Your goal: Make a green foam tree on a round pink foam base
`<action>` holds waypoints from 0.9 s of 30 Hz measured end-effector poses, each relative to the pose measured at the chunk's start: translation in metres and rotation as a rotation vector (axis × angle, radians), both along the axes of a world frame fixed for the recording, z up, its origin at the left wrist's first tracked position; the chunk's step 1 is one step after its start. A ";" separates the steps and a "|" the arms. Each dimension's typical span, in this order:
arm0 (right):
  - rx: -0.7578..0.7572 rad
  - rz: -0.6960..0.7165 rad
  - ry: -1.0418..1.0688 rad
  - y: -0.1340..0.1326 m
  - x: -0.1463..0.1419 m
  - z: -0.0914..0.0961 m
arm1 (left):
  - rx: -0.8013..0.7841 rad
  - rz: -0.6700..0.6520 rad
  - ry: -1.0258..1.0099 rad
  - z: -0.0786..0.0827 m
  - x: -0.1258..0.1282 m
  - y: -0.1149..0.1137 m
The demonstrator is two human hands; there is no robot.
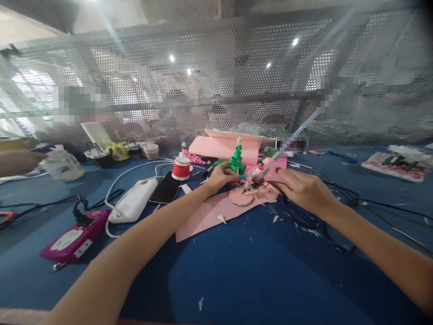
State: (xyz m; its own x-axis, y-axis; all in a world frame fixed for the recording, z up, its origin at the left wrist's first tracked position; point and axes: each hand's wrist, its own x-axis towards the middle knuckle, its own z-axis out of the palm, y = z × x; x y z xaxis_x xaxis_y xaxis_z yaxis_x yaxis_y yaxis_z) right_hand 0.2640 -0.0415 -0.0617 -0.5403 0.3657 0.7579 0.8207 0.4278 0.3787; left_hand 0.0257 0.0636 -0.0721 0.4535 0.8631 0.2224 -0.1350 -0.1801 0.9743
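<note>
In the head view my right hand (pixel 301 187) is wrapped round a pink hot glue gun (pixel 279 175), with a long translucent glue stick (pixel 301 128) rising from its back. The gun's front end, clotted with glue and scraps, points down to the left. My left hand (pixel 219 177) is closed close to that end, its fingertips pinched; what they hold is hard to make out. Just behind the fingers stands a green spiral paper Christmas tree (pixel 237 155) with a pale star on top. Below the gun, a round pink disc (pixel 241 197) lies on a pink paper sheet (pixel 203 216).
Left of my hands are a red and white paper cup (pixel 181 168), a black phone (pixel 165 188), a white power bank (pixel 133 201) and a purple power strip (pixel 76 237). Another person's hand (pixel 20 162) reaches toward a clear jar (pixel 64 165). Blue-handled scissors (pixel 299 214) and cables lie right.
</note>
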 end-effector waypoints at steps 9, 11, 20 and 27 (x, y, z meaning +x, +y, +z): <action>0.014 -0.028 -0.031 -0.003 -0.001 0.001 | 0.008 -0.003 -0.001 -0.001 -0.001 0.000; 0.041 -0.029 -0.033 -0.003 -0.001 0.002 | 0.019 -0.005 -0.004 -0.002 -0.001 0.001; 0.092 -0.060 -0.030 -0.004 -0.008 0.001 | 0.029 -0.012 -0.002 -0.003 0.001 0.005; 0.104 -0.072 -0.062 -0.008 -0.005 0.008 | 0.029 -0.015 -0.009 -0.002 -0.001 0.002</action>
